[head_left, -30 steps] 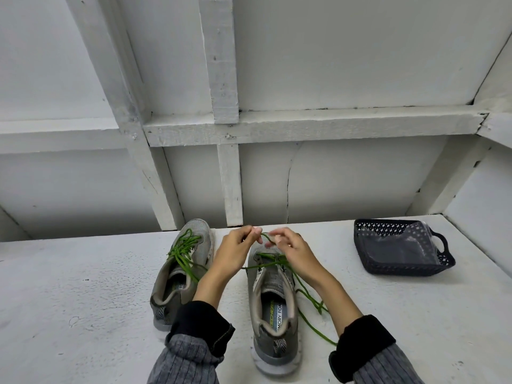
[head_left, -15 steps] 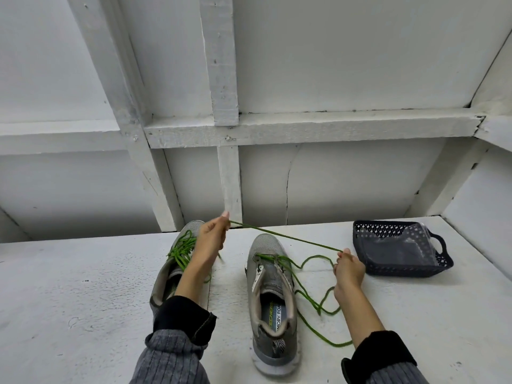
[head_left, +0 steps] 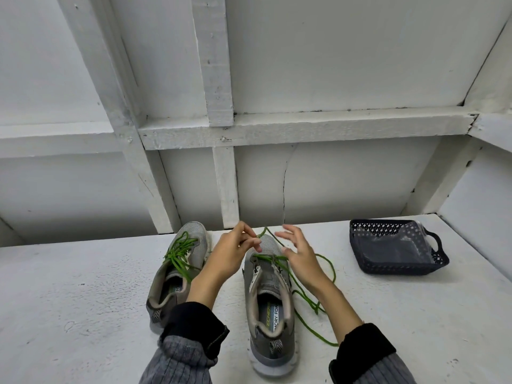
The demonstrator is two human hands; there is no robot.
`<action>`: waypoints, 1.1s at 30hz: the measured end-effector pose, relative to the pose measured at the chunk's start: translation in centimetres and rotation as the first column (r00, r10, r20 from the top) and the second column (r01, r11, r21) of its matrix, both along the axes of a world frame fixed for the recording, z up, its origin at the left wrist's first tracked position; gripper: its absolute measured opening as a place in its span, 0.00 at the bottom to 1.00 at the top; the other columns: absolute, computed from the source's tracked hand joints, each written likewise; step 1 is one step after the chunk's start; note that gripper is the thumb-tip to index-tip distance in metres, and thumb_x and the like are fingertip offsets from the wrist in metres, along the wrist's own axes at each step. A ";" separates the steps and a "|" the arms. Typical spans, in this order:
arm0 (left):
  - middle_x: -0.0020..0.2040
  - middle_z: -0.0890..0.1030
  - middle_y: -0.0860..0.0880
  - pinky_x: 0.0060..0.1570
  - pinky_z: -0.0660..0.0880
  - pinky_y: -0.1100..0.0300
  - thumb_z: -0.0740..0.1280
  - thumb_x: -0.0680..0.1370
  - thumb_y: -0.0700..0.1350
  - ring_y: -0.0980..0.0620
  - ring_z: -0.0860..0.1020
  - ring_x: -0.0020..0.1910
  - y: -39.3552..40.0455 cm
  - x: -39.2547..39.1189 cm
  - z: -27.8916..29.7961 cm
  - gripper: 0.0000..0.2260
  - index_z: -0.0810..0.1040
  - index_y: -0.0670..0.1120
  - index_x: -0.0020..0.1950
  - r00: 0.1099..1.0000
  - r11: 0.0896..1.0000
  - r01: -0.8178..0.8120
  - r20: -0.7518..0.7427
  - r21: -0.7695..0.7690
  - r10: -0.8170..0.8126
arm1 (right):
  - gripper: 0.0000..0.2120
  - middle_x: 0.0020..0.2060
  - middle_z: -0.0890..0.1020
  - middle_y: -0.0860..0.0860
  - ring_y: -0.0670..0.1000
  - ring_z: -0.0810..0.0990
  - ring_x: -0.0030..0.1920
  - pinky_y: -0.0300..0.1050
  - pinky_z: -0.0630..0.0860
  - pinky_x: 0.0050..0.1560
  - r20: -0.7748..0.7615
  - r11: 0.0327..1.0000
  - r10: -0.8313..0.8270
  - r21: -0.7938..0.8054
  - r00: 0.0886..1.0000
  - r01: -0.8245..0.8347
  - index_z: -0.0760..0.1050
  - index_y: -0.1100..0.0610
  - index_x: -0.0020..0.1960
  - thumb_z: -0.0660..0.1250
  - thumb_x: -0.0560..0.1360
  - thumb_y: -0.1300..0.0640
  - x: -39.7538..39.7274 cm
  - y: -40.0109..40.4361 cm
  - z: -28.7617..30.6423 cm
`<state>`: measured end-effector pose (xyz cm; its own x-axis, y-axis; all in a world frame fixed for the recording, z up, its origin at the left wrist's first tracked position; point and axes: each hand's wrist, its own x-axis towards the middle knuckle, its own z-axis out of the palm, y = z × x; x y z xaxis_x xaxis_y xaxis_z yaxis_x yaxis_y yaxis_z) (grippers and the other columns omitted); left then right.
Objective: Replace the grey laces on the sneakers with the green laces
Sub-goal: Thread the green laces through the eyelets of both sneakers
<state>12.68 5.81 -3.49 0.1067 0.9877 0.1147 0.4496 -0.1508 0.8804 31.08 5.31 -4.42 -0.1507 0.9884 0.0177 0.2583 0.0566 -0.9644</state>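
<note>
Two grey sneakers stand side by side on the white table, toes pointing away from me. The left sneaker (head_left: 177, 275) is laced with a green lace (head_left: 178, 252). The right sneaker (head_left: 270, 306) has a green lace (head_left: 307, 297) through its front eyelets only, with long loose ends trailing on the table to its right. My left hand (head_left: 232, 256) pinches one end of that lace above the toe. My right hand (head_left: 300, 257) hovers over the front eyelets with fingers spread; the lace runs past its fingers without a clear grip.
A dark perforated plastic basket (head_left: 371, 261) with a clear plastic bag inside sits at the right back of the table. A white wall with wooden beams rises right behind the sneakers. Bare table (head_left: 83, 300) lies to the left.
Both hands came back together over the right sneaker's toe after pulling the lace taut and wide apart. My right hand has released its lace end and spread its fingers.
</note>
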 end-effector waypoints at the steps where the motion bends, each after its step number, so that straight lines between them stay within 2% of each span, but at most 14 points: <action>1: 0.36 0.84 0.54 0.48 0.73 0.50 0.67 0.79 0.44 0.46 0.79 0.41 -0.1 0.1 0.2 0.06 0.72 0.49 0.44 1.000 1.000 0.003 -0.003 0.012 -0.003 | 0.15 0.52 0.82 0.46 0.48 0.77 0.55 0.44 0.73 0.56 0.005 0.999 0.040 -0.031 0.999 -0.040 0.69 0.52 0.64 0.59 0.80 0.64 -0.1 0.1 -0.1; 4: 0.34 0.83 0.52 0.42 0.71 0.45 0.68 0.79 0.46 0.39 0.76 0.37 -0.3 -0.2 0.3 0.06 0.74 0.50 0.43 1.000 1.000 -0.001 0.006 0.021 0.001 | 0.07 0.35 0.80 0.49 0.52 0.77 0.42 0.58 0.74 0.56 0.030 0.997 0.061 -0.039 0.998 -0.060 0.74 0.51 0.57 0.62 0.80 0.56 -0.1 0.1 -1.0; 6: 0.33 0.83 0.52 0.39 0.70 0.49 0.69 0.78 0.46 0.40 0.75 0.37 -0.4 -0.4 0.2 0.06 0.75 0.51 0.42 1.000 0.999 -0.007 -0.002 0.036 0.007 | 0.11 0.38 0.75 0.51 0.49 0.74 0.41 0.51 0.75 0.52 0.020 0.999 0.024 0.029 1.000 -0.024 0.72 0.47 0.60 0.64 0.79 0.57 0.0 0.0 -1.3; 8: 0.32 0.82 0.52 0.39 0.69 0.55 0.70 0.77 0.45 0.43 0.77 0.37 -0.5 -0.4 0.2 0.06 0.77 0.51 0.41 1.000 0.998 -0.022 0.017 0.056 0.021 | 0.16 0.45 0.73 0.52 0.47 0.72 0.42 0.38 0.72 0.48 0.053 0.996 0.045 0.076 0.998 -0.049 0.71 0.45 0.65 0.65 0.79 0.57 -0.1 0.1 -1.3; 10: 0.32 0.82 0.50 0.41 0.71 0.56 0.72 0.75 0.46 0.46 0.78 0.37 -0.6 -0.5 0.1 0.05 0.79 0.52 0.40 0.999 0.998 -0.023 0.024 0.059 0.021 | 0.11 0.48 0.72 0.53 0.47 0.72 0.47 0.29 0.68 0.46 0.161 0.990 0.064 0.118 0.985 -0.083 0.76 0.48 0.61 0.65 0.79 0.56 -0.2 0.5 -1.6; 12: 0.33 0.82 0.50 0.42 0.73 0.54 0.72 0.75 0.46 0.46 0.79 0.38 -0.5 -0.6 -0.1 0.05 0.80 0.52 0.40 1.000 0.999 -0.016 0.025 0.051 0.015 | 0.06 0.47 0.72 0.51 0.49 0.72 0.52 0.32 0.67 0.49 0.209 0.988 0.004 0.153 0.978 -0.037 0.80 0.50 0.50 0.64 0.79 0.56 -0.1 0.9 -2.0; 14: 0.33 0.82 0.52 0.43 0.73 0.53 0.71 0.76 0.44 0.48 0.79 0.38 -0.4 -0.9 -0.3 0.06 0.80 0.53 0.40 0.999 0.998 -0.021 0.030 0.054 0.019 | 0.08 0.47 0.74 0.50 0.50 0.72 0.54 0.37 0.67 0.50 0.167 0.981 -0.085 0.185 0.982 0.053 0.78 0.51 0.45 0.62 0.80 0.57 0.2 1.0 -2.2; 16: 0.34 0.83 0.53 0.45 0.73 0.52 0.70 0.77 0.44 0.47 0.79 0.40 -0.3 -1.1 -0.4 0.05 0.80 0.52 0.41 0.999 0.998 -0.017 0.028 0.056 0.015 | 0.08 0.49 0.76 0.48 0.48 0.73 0.55 0.39 0.68 0.51 0.116 0.976 -0.105 0.200 0.988 0.080 0.76 0.50 0.46 0.60 0.81 0.57 0.4 0.9 -2.0; 20: 0.36 0.84 0.51 0.50 0.74 0.53 0.70 0.77 0.44 0.48 0.81 0.43 -0.2 -0.4 -0.1 0.04 0.80 0.49 0.43 0.996 0.998 0.021 0.087 0.053 -0.026 | 0.09 0.56 0.79 0.46 0.42 0.75 0.58 0.38 0.72 0.58 0.048 0.991 0.111 0.068 0.993 -0.115 0.73 0.50 0.61 0.58 0.82 0.55 -0.6 0.4 -1.5; 22: 0.36 0.84 0.52 0.50 0.74 0.53 0.70 0.77 0.44 0.47 0.80 0.43 -0.2 -0.2 -0.1 0.03 0.80 0.49 0.43 0.995 0.999 0.017 0.094 0.049 -0.022 | 0.07 0.47 0.81 0.47 0.42 0.79 0.48 0.40 0.74 0.52 0.058 0.990 0.138 0.022 0.989 -0.139 0.76 0.51 0.54 0.59 0.82 0.54 -0.8 0.3 -1.5; 25: 0.33 0.82 0.55 0.45 0.72 0.54 0.68 0.78 0.44 0.46 0.78 0.41 0.0 -0.8 -0.5 0.04 0.80 0.50 0.44 1.000 0.999 0.004 0.011 0.043 -0.005 | 0.13 0.35 0.77 0.49 0.46 0.75 0.39 0.43 0.70 0.44 0.025 0.998 0.047 0.043 0.999 -0.048 0.76 0.53 0.41 0.59 0.82 0.55 -0.2 0.2 -1.6; 27: 0.32 0.80 0.57 0.40 0.69 0.65 0.67 0.79 0.41 0.59 0.76 0.36 -0.2 -1.5 -0.6 0.07 0.81 0.49 0.43 0.999 0.998 -0.007 -0.033 0.066 0.009 | 0.14 0.35 0.74 0.52 0.48 0.70 0.38 0.44 0.67 0.42 -0.049 0.993 -0.102 0.056 0.994 0.104 0.73 0.55 0.39 0.58 0.82 0.55 0.4 0.4 -1.2; 29: 0.35 0.81 0.56 0.40 0.67 0.71 0.65 0.80 0.39 0.64 0.76 0.38 -0.3 -2.0 -0.4 0.07 0.82 0.48 0.46 0.998 0.997 -0.029 -0.047 0.069 0.032 | 0.15 0.34 0.72 0.51 0.48 0.67 0.37 0.44 0.65 0.40 -0.078 0.967 -0.245 0.057 0.966 0.250 0.71 0.55 0.39 0.56 0.83 0.55 1.1 0.7 -0.6; 33: 0.39 0.84 0.55 0.46 0.71 0.67 0.63 0.81 0.38 0.58 0.79 0.44 -0.2 -1.9 -0.6 0.08 0.82 0.47 0.50 0.998 0.998 -0.046 -0.035 0.035 0.047 | 0.15 0.33 0.72 0.48 0.48 0.65 0.34 0.45 0.63 0.36 -0.005 0.935 -0.346 0.087 0.938 0.345 0.71 0.56 0.40 0.55 0.83 0.55 1.9 0.8 -0.2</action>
<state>10.74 5.66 -4.04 0.0657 0.9872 0.1452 0.4876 -0.1587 0.8585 32.95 6.12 -4.64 0.1993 0.9744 0.1039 0.2867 0.0434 -0.9570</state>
